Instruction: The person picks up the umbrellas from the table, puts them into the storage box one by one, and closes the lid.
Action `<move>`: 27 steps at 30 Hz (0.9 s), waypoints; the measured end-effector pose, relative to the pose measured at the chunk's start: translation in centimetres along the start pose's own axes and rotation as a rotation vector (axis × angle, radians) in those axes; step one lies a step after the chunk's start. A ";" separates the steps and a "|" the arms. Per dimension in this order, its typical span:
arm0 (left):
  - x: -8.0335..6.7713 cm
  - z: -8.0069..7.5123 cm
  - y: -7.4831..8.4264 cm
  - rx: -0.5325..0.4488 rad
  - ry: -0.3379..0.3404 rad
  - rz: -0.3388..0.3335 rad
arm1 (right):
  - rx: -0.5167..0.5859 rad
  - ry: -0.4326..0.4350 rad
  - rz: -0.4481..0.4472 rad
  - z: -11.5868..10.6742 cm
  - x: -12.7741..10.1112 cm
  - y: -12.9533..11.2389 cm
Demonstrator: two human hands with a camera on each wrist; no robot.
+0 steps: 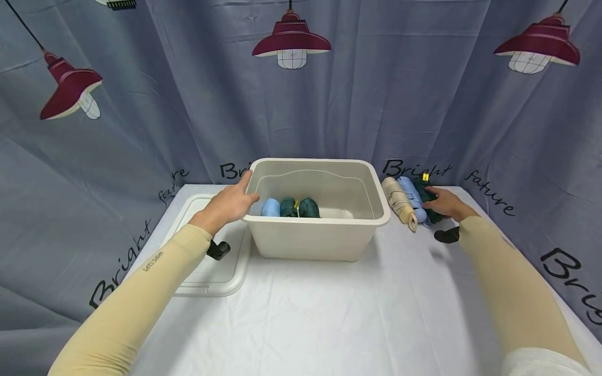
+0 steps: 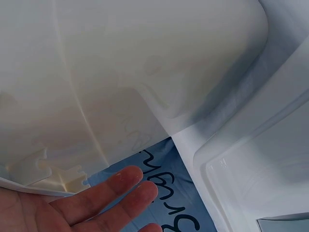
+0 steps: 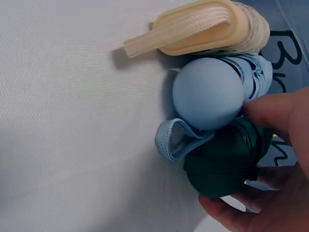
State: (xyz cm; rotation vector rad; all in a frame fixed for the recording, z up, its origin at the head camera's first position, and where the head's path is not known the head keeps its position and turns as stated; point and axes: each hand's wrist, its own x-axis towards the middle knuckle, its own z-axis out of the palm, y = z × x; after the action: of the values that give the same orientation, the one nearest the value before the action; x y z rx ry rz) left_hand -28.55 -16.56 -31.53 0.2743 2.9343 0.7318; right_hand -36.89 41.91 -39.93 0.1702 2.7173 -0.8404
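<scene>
Bright, even light, soft shadows; head view bends at edges, wrist views perhaps slightly blurred.

Staged recording set, not a lived-in room. A grey printed curtain (image 1: 423,104) with red lamp motifs and "Bright future" lettering encloses the counter (image 1: 329,313) on all sides. The counter is draped in plain white cloth; no furniture or walls visible.

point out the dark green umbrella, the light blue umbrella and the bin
dark green umbrella (image 3: 219,166), right wrist view, handle end
light blue umbrella (image 3: 207,94), right wrist view, round handle
bin (image 1: 324,222), head view, front rim
</scene>
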 end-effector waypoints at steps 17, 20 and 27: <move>0.0 0.1 0.2 -0.013 -0.019 -0.024 | -0.188 0.037 -0.041 0.3 -0.9 -0.8; 0.0 0.0 0.2 -0.008 -0.022 -0.028 | -0.178 0.024 -0.041 0.4 -1.1 -0.8; -0.1 0.0 0.1 -0.003 -0.016 -0.014 | -0.151 0.029 -0.035 0.7 -1.7 -1.0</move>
State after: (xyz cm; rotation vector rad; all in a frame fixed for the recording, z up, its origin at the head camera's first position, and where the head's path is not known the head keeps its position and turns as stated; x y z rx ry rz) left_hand -28.42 -16.52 -31.52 0.2584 2.9169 0.7286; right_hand -35.28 40.67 -39.40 0.1035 2.8043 -0.6433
